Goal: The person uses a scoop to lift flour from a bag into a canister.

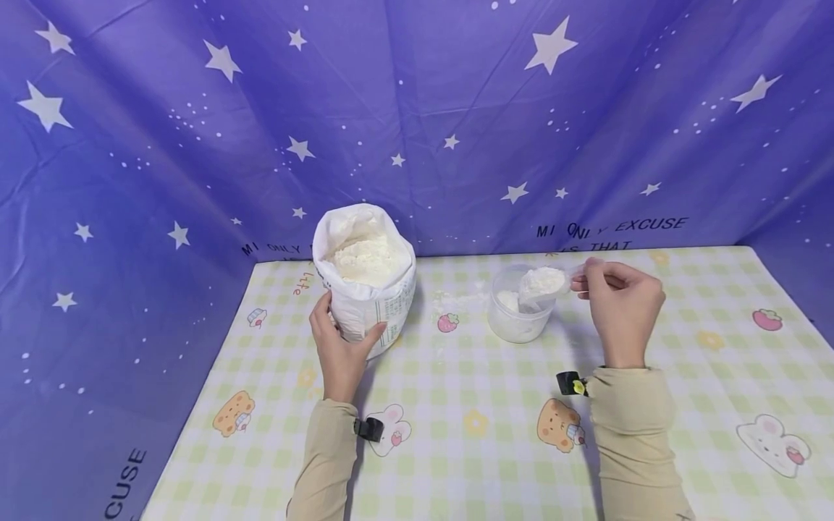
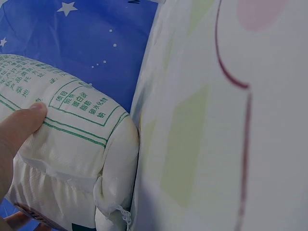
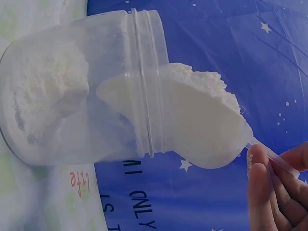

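Observation:
My left hand (image 1: 340,351) grips the lower side of a white bag of flour-like powder (image 1: 394,311), its mouth open toward the camera. In the left wrist view the thumb lies on the green-printed face of the bag (image 2: 72,139). My right hand (image 1: 622,304) pinches the handle of a clear plastic scoop (image 3: 207,130) heaped with white powder. Its bowl is tilted, with the tip inside the mouth of a clear round tub (image 1: 519,325). White powder (image 3: 53,82) covers the bottom of that tub.
Under everything lies a pale green checked tablecloth (image 1: 476,376) with cartoon prints. A little spilled powder (image 1: 462,298) lies between bag and tub. A blue curtain with stars (image 1: 423,108) hangs right behind the table's back edge.

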Available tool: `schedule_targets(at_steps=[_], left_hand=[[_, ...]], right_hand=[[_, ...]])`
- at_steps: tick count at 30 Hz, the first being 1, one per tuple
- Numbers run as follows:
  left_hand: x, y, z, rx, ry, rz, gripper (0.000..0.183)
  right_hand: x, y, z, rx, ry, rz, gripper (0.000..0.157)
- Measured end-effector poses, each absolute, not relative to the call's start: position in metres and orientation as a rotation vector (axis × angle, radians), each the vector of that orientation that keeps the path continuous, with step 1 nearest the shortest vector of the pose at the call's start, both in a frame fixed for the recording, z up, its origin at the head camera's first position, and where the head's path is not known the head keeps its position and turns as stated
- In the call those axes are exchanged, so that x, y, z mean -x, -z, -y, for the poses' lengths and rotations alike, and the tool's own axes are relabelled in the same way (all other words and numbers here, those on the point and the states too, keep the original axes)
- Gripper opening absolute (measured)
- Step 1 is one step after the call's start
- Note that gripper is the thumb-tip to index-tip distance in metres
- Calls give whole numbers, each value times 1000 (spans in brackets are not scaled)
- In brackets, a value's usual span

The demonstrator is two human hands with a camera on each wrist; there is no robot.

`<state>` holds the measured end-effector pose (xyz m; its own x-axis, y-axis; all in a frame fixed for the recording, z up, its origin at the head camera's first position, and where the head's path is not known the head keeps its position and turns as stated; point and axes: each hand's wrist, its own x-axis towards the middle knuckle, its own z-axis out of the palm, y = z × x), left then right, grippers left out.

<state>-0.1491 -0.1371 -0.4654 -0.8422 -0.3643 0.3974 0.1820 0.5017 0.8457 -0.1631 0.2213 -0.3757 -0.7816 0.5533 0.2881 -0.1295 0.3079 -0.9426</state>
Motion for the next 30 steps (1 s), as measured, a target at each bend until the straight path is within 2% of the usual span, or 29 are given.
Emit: schedule_targets(at_steps=[30], left_hand=[[149, 464, 137, -155, 1341, 2214, 97]], right_hand=[[156, 369, -214, 314, -1356, 2051, 31]])
